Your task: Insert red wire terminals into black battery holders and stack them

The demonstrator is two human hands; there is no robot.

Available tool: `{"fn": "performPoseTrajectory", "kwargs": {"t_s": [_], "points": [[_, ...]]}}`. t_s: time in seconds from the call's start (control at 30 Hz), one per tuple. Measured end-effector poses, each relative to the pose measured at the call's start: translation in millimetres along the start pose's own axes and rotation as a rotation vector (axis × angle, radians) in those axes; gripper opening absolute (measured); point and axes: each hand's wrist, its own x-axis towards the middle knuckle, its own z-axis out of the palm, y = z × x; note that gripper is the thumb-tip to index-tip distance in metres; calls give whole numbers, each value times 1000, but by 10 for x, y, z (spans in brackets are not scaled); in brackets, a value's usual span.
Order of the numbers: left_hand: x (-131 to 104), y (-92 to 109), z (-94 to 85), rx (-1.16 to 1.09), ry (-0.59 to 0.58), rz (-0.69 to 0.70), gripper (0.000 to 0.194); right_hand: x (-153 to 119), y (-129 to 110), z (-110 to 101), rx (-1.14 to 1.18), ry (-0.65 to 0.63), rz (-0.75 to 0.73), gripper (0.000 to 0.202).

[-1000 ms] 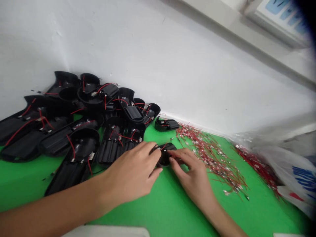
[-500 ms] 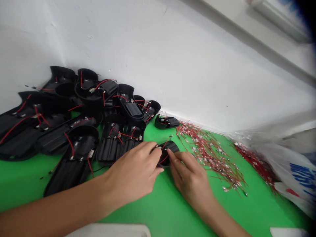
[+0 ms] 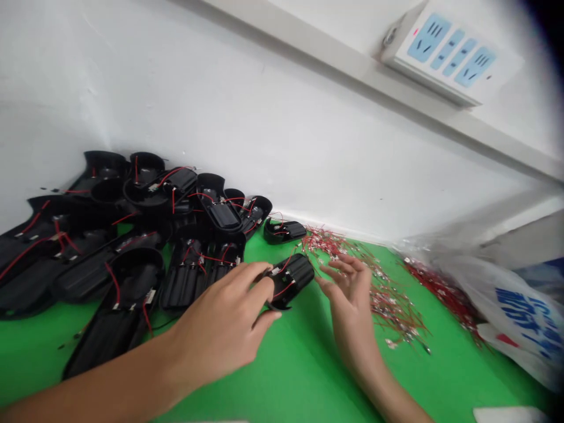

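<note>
A black plastic casing (image 3: 296, 275) with red wires is gripped at its left end by my left hand (image 3: 229, 314), above the green surface. My right hand (image 3: 352, 299) is apart from the casing, to its right, fingers spread and nothing seen in them. Just beyond my right hand lies a pile of loose red wires with small metal ends (image 3: 396, 305). Many similar black casings with red wires (image 3: 185, 276) are heaped at the left. One more casing (image 3: 288, 231) lies near the wall, behind the held one.
A white wall (image 3: 264, 129) stands behind the green table (image 3: 299, 376). At the right, a plastic bag (image 3: 511, 311) lies beside a bundle of red wires (image 3: 440, 294). A socket box (image 3: 453, 53) is mounted at the upper right.
My right hand has come off the casing, moved right and opened. My left hand still grips the casing. The view has shifted, and the whole socket box now shows.
</note>
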Motion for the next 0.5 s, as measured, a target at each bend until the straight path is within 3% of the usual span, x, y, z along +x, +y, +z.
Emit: {"fn": "performPoseTrajectory", "kwargs": {"t_s": [0.1,0.17,0.5], "points": [[-1,1,9,16,19,59,14,-30,-52,67,352,-167,373,63],[-6,5,25,25,5,75,13,-67,-93,111,491,-250,486,68],[-28,25,65,72,-10,120,12,-69,-92,141,539,-275,490,58]]}}
